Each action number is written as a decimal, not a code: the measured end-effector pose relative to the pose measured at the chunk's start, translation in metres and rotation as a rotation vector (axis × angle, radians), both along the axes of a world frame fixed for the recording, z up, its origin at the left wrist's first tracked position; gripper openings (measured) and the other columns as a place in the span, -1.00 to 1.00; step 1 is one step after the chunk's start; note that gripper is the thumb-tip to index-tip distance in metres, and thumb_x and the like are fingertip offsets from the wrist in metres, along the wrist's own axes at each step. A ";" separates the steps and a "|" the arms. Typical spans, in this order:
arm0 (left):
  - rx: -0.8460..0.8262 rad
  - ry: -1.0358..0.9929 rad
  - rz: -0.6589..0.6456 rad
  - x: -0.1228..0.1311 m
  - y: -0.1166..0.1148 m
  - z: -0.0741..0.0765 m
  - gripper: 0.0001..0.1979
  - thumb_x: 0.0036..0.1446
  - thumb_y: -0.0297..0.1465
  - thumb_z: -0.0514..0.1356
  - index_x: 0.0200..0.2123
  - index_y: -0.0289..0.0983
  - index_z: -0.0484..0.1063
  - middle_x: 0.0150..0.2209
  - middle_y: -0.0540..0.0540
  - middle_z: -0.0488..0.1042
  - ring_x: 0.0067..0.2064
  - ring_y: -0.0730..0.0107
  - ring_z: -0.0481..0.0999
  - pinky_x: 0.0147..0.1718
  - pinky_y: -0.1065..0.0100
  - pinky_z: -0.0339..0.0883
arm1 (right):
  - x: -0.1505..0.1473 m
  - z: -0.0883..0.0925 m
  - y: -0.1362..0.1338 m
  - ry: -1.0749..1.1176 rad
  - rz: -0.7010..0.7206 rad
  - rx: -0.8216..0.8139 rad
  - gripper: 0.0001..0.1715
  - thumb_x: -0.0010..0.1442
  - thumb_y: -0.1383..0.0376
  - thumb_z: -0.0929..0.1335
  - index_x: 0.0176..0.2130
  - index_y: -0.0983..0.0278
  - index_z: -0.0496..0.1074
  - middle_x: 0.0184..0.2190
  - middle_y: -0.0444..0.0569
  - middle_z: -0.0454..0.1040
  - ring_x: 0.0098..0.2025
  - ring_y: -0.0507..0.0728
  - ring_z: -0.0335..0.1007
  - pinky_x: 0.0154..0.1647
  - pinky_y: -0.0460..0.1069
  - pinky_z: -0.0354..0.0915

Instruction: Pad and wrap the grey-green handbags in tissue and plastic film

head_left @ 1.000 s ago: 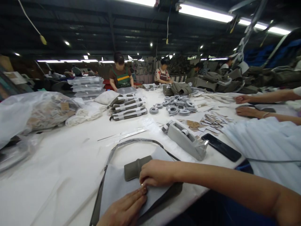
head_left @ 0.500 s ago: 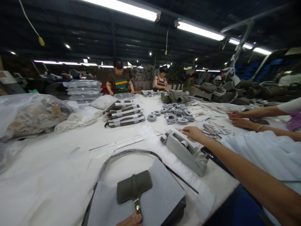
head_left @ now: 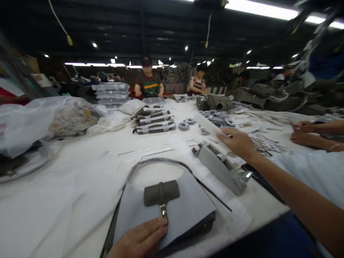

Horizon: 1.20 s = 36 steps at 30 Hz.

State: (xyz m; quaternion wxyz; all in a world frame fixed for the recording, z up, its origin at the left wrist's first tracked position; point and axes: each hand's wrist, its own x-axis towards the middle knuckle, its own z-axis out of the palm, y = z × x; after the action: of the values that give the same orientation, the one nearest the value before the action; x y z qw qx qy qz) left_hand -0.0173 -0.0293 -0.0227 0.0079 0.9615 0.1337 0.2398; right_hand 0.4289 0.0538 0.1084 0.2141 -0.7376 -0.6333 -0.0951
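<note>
A dark olive handbag lies low in the view, its front covered by a pale grey protective sheet. A small olive flap tab with a gold clasp rests over the sheet, and the wrapped strap arches behind. At the lower end of the clasp, my left hand has its fingers closed on the tab's tip. My right hand holds up a thin white strip, pinched at one end, just above the grey tape dispenser.
Wrapped strap bundles and grey coils lie further back. Plastic-bagged items fill the left side. A co-worker's hands are at the right, near scattered strips. Other people stand across the table.
My right hand has lifted from beside the tape dispenser and now holds a white strip. More of my left hand shows, still at the clasp. The view has turned left.
</note>
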 end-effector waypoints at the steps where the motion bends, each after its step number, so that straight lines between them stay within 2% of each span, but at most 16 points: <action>1: -0.051 0.002 0.005 0.001 -0.004 0.005 -0.57 0.29 -0.54 0.04 0.21 -0.33 0.30 0.16 -0.18 0.45 0.18 0.33 0.44 0.13 0.39 0.38 | -0.022 0.006 -0.013 0.000 0.159 0.136 -0.55 0.35 0.14 0.25 0.12 0.25 0.45 0.12 0.04 0.47 0.16 0.24 0.35 0.23 0.11 0.22; 2: -0.104 -0.005 0.016 0.003 -0.006 0.010 -0.58 0.29 -0.55 0.03 0.20 -0.33 0.30 0.17 -0.19 0.44 0.20 0.33 0.41 0.15 0.35 0.36 | -0.047 0.009 -0.026 -0.004 0.354 0.196 -0.58 0.34 0.17 0.28 0.13 0.20 0.45 0.08 0.00 0.51 0.12 0.24 0.38 0.20 0.12 0.26; 4: -0.183 -0.016 0.018 0.005 -0.008 0.015 -0.59 0.29 -0.55 0.04 0.19 -0.32 0.30 0.18 -0.19 0.44 0.23 0.32 0.38 0.18 0.31 0.36 | -0.098 0.008 -0.054 -0.013 0.698 0.174 -0.57 0.33 0.28 0.29 0.17 0.12 0.41 0.06 -0.07 0.52 0.05 0.21 0.40 0.14 0.13 0.32; 6: -0.213 -0.011 0.019 0.006 -0.009 0.016 -0.59 0.29 -0.55 0.04 0.19 -0.31 0.30 0.17 -0.19 0.44 0.24 0.30 0.36 0.19 0.28 0.35 | -0.143 -0.006 -0.078 -0.030 0.899 0.101 -0.51 0.34 0.36 0.26 0.22 0.12 0.36 0.11 -0.06 0.49 0.00 0.21 0.40 0.08 0.14 0.37; 8: -0.210 0.005 0.052 0.005 -0.011 0.015 -0.59 0.30 -0.53 0.04 0.20 -0.29 0.30 0.14 -0.18 0.48 0.18 0.30 0.45 0.14 0.29 0.39 | -0.175 -0.030 -0.094 -0.088 0.992 0.023 -0.50 0.34 0.39 0.24 0.23 0.17 0.34 0.16 0.00 0.45 -0.05 0.22 0.39 0.00 0.14 0.41; 11: -0.200 0.037 0.122 0.002 -0.014 0.012 -0.60 0.30 -0.48 0.05 0.18 -0.22 0.33 -0.04 -0.12 0.60 -0.13 0.34 0.63 -0.13 0.39 0.54 | -0.191 -0.071 -0.102 -0.145 1.043 -0.083 -0.51 0.35 0.38 0.27 0.24 0.18 0.33 0.19 0.06 0.42 0.02 0.26 0.37 -0.01 0.18 0.40; 14: -0.189 0.063 0.128 -0.001 -0.016 0.008 -0.61 0.28 -0.46 0.06 0.16 -0.19 0.35 -0.13 -0.09 0.63 -0.25 0.33 0.65 -0.28 0.39 0.56 | -0.185 -0.093 -0.102 -0.132 1.080 -0.148 -0.45 0.34 0.39 0.27 0.28 0.14 0.27 0.23 0.03 0.38 0.28 0.29 0.19 0.24 0.30 0.21; 17: -0.178 0.072 0.120 -0.002 -0.015 0.007 -0.59 0.29 -0.45 0.05 0.18 -0.19 0.33 -0.10 -0.09 0.62 -0.23 0.32 0.65 -0.29 0.40 0.56 | -0.178 -0.090 -0.099 -0.141 1.121 -0.219 -0.39 0.35 0.42 0.24 0.32 0.13 0.19 0.29 0.01 0.30 0.35 0.26 0.12 0.36 0.30 0.04; 21: -0.161 0.070 0.127 -0.002 -0.015 0.008 -0.60 0.28 -0.46 0.05 0.18 -0.18 0.33 -0.11 -0.07 0.62 -0.22 0.32 0.65 -0.29 0.40 0.56 | -0.176 -0.077 -0.093 -0.161 1.176 -0.329 -0.36 0.34 0.45 0.22 0.34 0.11 0.16 0.32 -0.03 0.26 0.37 0.23 0.09 0.38 0.28 -0.01; 24: -0.137 0.053 0.129 -0.002 -0.015 0.007 -0.62 0.28 -0.46 0.05 0.14 -0.18 0.35 -0.16 -0.06 0.63 -0.26 0.33 0.65 -0.34 0.41 0.56 | -0.175 -0.076 -0.091 -0.119 1.217 -0.382 -0.25 0.28 0.50 0.22 0.37 0.13 0.08 0.35 -0.01 0.20 0.40 0.19 0.03 0.39 0.25 -0.01; 26: -0.115 0.031 0.112 -0.002 -0.015 0.006 -0.63 0.27 -0.45 0.06 0.12 -0.20 0.36 -0.16 -0.07 0.63 -0.25 0.34 0.64 -0.32 0.41 0.56 | -0.174 -0.078 -0.093 -0.077 1.219 -0.402 -0.25 0.29 0.42 0.26 0.39 0.16 0.03 0.36 0.02 0.16 0.42 0.21 -0.02 0.41 0.26 -0.05; 28: -0.082 0.004 0.085 -0.004 -0.017 0.007 -0.64 0.25 -0.47 0.08 0.10 -0.24 0.37 -0.16 -0.09 0.63 -0.24 0.33 0.64 -0.27 0.40 0.56 | -0.174 -0.080 -0.097 -0.038 1.210 -0.408 -0.25 0.32 0.20 0.31 0.39 0.19 0.03 0.37 0.06 0.13 0.42 0.25 -0.04 0.41 0.28 -0.08; 30: -0.033 -0.043 0.044 -0.004 -0.022 0.014 -0.63 0.22 -0.50 0.09 0.10 -0.31 0.37 -0.18 -0.13 0.63 -0.24 0.32 0.63 -0.27 0.38 0.57 | -0.173 -0.081 -0.101 -0.016 1.195 -0.402 -0.21 0.31 0.00 0.31 0.38 0.19 0.06 0.38 0.06 0.12 0.42 0.29 -0.04 0.41 0.29 -0.09; 32: -0.008 -0.133 0.040 -0.003 -0.031 0.025 -0.61 0.20 -0.54 0.11 0.11 -0.36 0.36 -0.20 -0.15 0.63 -0.25 0.34 0.63 -0.28 0.39 0.56 | -0.173 -0.084 -0.103 -0.009 1.187 -0.383 -0.23 0.33 -0.06 0.28 0.37 0.18 0.09 0.37 0.05 0.14 0.42 0.28 -0.03 0.42 0.29 -0.11; 34: -0.002 -0.245 0.101 0.004 -0.041 0.041 -0.59 0.20 -0.56 0.13 0.13 -0.36 0.35 -0.18 -0.14 0.63 -0.22 0.38 0.62 -0.22 0.42 0.54 | -0.173 -0.086 -0.104 -0.005 1.190 -0.361 -0.28 0.35 -0.05 0.26 0.36 0.17 0.13 0.36 0.04 0.17 0.42 0.26 -0.03 0.42 0.28 -0.12; 36: -0.008 -0.289 0.221 0.017 -0.049 0.052 -0.58 0.23 -0.54 0.14 0.17 -0.31 0.34 -0.05 -0.17 0.59 -0.05 0.35 0.59 -0.03 0.38 0.49 | -0.173 -0.089 -0.103 -0.001 1.197 -0.329 -0.32 0.36 -0.02 0.26 0.33 0.19 0.17 0.35 0.06 0.19 0.41 0.25 -0.01 0.42 0.27 -0.11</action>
State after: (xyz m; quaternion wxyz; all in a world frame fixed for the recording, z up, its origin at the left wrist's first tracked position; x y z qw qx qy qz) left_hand -0.0004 -0.0783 0.0295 0.0046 0.8965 0.2372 0.3742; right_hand 0.2559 -0.0494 0.0197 0.1137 -0.2777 -0.9436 0.1399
